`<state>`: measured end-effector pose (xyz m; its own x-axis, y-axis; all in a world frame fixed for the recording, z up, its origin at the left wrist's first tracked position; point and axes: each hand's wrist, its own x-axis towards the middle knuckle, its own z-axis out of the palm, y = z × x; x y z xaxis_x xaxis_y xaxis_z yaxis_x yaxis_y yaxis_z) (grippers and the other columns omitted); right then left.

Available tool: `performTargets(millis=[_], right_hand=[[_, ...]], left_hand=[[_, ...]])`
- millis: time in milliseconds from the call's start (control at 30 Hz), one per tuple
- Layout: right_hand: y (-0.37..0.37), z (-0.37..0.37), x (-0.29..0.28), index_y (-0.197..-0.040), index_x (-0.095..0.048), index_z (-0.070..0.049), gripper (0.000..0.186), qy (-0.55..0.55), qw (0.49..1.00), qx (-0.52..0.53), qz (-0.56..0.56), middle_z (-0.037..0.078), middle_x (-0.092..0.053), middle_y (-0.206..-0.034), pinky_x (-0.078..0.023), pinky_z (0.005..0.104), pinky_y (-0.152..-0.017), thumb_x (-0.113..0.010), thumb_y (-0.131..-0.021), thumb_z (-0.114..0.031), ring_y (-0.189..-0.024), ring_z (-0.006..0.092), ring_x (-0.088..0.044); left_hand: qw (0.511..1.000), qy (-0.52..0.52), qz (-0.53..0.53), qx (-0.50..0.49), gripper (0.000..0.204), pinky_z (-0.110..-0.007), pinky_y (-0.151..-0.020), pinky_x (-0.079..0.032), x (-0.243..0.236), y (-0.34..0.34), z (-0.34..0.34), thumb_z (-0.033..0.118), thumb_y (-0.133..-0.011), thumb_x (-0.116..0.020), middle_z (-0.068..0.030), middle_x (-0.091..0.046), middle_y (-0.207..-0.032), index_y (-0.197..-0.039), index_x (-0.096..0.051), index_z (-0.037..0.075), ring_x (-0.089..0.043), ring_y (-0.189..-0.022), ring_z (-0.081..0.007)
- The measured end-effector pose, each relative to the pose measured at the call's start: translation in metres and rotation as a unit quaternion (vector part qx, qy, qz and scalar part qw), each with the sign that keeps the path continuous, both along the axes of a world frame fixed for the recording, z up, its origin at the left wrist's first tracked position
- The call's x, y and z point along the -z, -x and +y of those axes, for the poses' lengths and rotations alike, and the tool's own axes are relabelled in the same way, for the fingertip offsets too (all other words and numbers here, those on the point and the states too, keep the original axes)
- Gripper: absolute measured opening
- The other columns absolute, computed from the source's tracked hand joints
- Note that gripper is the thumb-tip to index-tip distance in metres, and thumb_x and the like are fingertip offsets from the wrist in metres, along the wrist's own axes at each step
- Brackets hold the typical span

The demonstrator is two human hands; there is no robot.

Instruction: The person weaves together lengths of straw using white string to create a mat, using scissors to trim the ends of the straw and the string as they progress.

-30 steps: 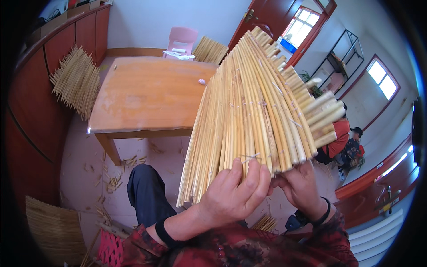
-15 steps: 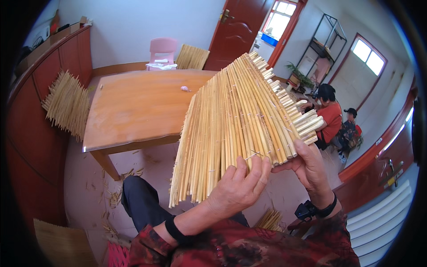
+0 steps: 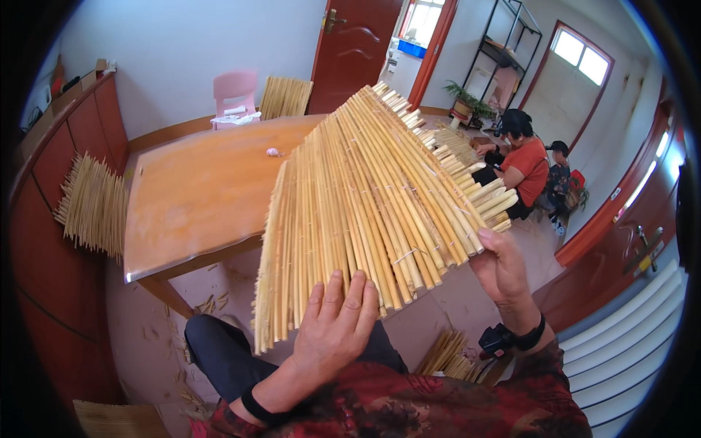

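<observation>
While my left hand (image 3: 332,328) lies flat and spread against the near edge of the mat (image 3: 365,212), fingers together and pressing on the reed ends, my right hand (image 3: 500,270) grips the mat's right edge, thumb over the top stalks and fingers hidden beneath. I hold the mat up in front of me, above my lap, tilted and fanned wide at the far end, partly covering the table (image 3: 197,197) behind it. White thread runs across the stalks in rows. I judge this to be the squaring-up step: tapping the stalk ends level while checking the binding. A next move would call for a steady right grip and even pressure from my left palm, so no stalk slips from the thread. Loose stalks (image 3: 449,354) lie on the floor below.
</observation>
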<state>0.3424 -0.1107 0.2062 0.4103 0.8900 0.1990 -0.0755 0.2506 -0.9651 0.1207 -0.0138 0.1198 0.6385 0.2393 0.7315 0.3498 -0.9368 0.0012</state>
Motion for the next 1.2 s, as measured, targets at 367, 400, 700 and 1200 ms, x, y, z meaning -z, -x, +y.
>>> performTargets(millis=[367,400,700,1200], right_hand=[[0.037,0.074,0.079,-0.126,-0.034,0.004,0.055,-0.032,0.960,-0.159,0.229,0.014,-0.047,-0.123,-0.033,0.0390,-0.097,-0.048,-0.080,-0.021,-0.110,0.0230,-0.048],[0.047,0.089,0.098,-0.126,-0.035,0.003,0.053,-0.027,0.947,-0.187,0.258,0.013,-0.048,-0.121,-0.034,0.0403,-0.096,-0.048,-0.080,-0.021,-0.109,0.0226,-0.048],[0.107,0.136,0.221,-0.119,-0.042,-0.004,0.042,0.149,0.885,-0.199,0.394,0.013,-0.052,-0.112,-0.041,0.0431,-0.087,-0.049,-0.085,-0.027,-0.101,0.0285,-0.051],[0.078,0.112,0.203,-0.089,-0.057,-0.002,0.027,0.329,0.874,-0.340,-0.112,0.007,-0.060,-0.083,-0.047,0.0266,-0.053,-0.049,-0.089,-0.028,-0.062,0.0150,-0.059]], left_hand=[[0.985,-0.042,0.070,-0.155,0.029,-0.041,-0.085,-0.040,-0.020,0.060,0.024,0.014,-0.076,-0.053,-0.0094,-0.056,-0.107,-0.104,-0.057,0.009,-0.055,-0.097,-0.0267],[0.980,-0.054,0.086,-0.170,0.029,-0.043,-0.084,-0.041,-0.005,0.071,0.042,0.017,-0.078,-0.051,-0.0082,-0.055,-0.109,-0.106,-0.056,0.010,-0.054,-0.098,-0.0267],[0.944,0.081,0.134,-0.289,0.034,-0.047,-0.096,-0.029,0.095,0.115,0.070,0.014,-0.079,-0.049,-0.0033,-0.050,-0.119,-0.112,-0.052,0.010,-0.047,-0.109,-0.0257],[0.843,0.527,-0.012,-0.107,0.028,-0.036,-0.073,-0.046,0.143,0.109,0.006,0.006,-0.076,-0.060,-0.0157,-0.057,-0.088,-0.101,-0.054,-0.004,-0.058,-0.086,-0.0294]])
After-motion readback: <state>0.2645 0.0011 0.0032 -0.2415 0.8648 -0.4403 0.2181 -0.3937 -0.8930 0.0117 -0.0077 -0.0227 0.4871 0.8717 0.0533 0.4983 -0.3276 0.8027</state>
